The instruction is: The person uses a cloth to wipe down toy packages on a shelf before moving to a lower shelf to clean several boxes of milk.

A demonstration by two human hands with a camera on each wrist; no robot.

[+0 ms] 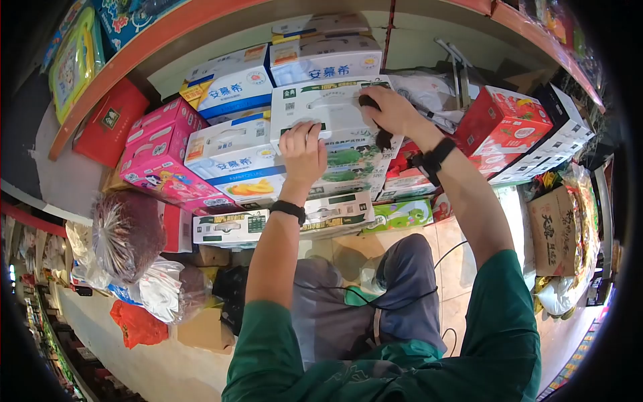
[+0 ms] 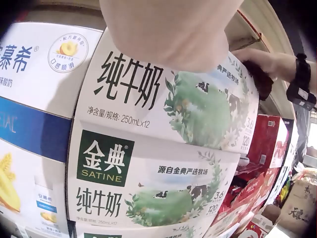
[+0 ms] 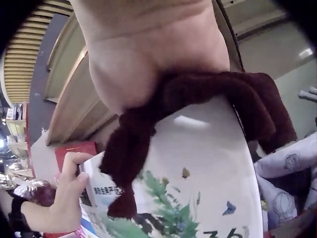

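Note:
A white milk carton box with a carry handle tops a stack of matching boxes. My left hand rests on its near top edge, fingers laid over the top. My right hand grips a dark brown cloth against the box's right top corner. One end of the cloth hangs down the front, over the green meadow print. In the left wrist view, a second milk box with a green label sits directly below the top one.
White-and-blue yogurt boxes adjoin the stack on the left, with pink boxes beyond. Red boxes stand at the right. An orange-edged shelf runs overhead. Bagged goods sit at lower left, and a black cable crosses my legs.

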